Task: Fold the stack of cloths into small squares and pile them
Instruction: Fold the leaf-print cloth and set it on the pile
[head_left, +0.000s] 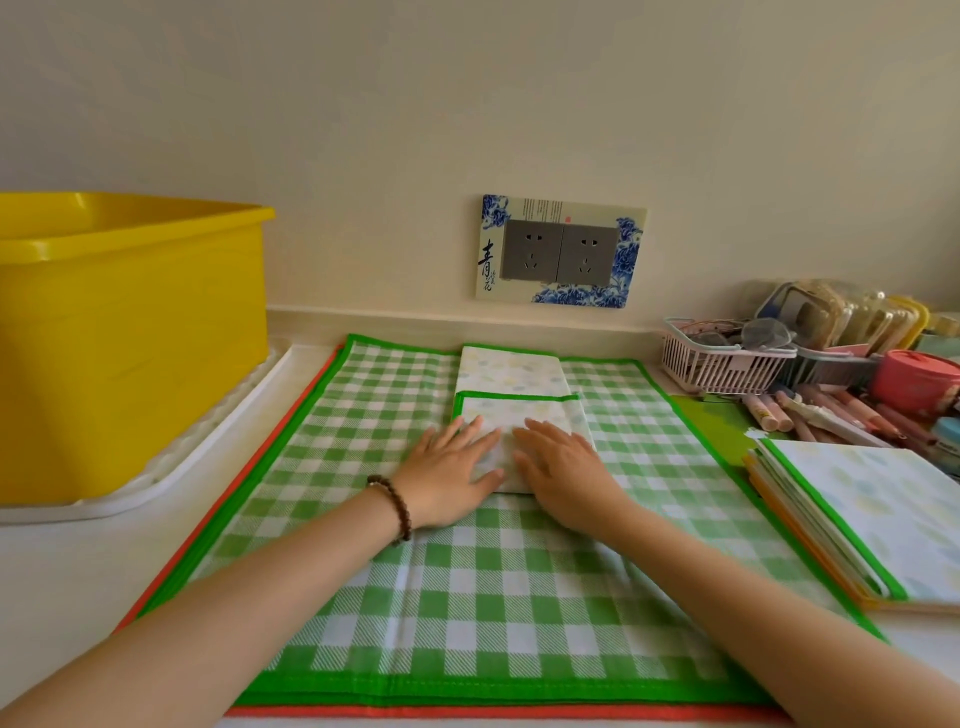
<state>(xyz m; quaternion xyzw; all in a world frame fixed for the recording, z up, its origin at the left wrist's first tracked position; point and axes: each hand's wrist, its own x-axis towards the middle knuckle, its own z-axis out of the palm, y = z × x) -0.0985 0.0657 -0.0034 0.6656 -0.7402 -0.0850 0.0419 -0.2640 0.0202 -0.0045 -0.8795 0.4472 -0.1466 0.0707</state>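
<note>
Head view: a yellow tub (130, 338) stands at the left of the counter (62, 571). A green check cloth (467, 597) lies spread in the middle, over a red-edged cloth (467, 713). A pile (872, 509) of folded cloths sits at the right. On the check cloth's far half lies a small folded cloth (524, 410). The left hand (447, 478) and right hand (561, 467) press it flat, fingers straight.

White counter (52, 571): white tray (171, 467) at left edge, spread cloth stack (467, 597) centre, folded pile (883, 519) right edge, pink basket (722, 371) and pens (810, 415) back-right corner.
</note>
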